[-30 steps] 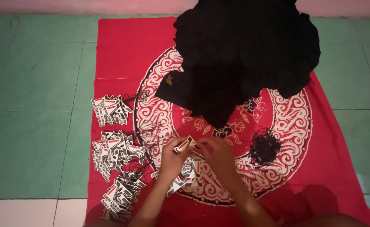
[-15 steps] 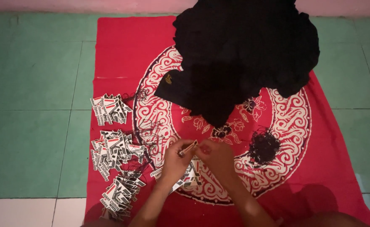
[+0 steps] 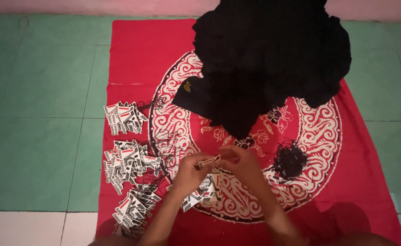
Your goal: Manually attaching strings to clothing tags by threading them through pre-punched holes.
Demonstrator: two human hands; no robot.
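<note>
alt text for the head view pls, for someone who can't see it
Two bare hands, left hand and right hand, hold a small card tag between them over a red patterned cloth on a green tiled floor. Piles of tags lie left, black garments above.

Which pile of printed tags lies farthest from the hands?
The top pile, near the red cloth's left edge. It sits apart above the others, well away from both hands.

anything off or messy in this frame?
Nothing damaged or spilled. Printed tags lie in loose, fanned heaps by the red cloth's left edge; the black garment pile is crumpled. Right hand is blurred.
</note>
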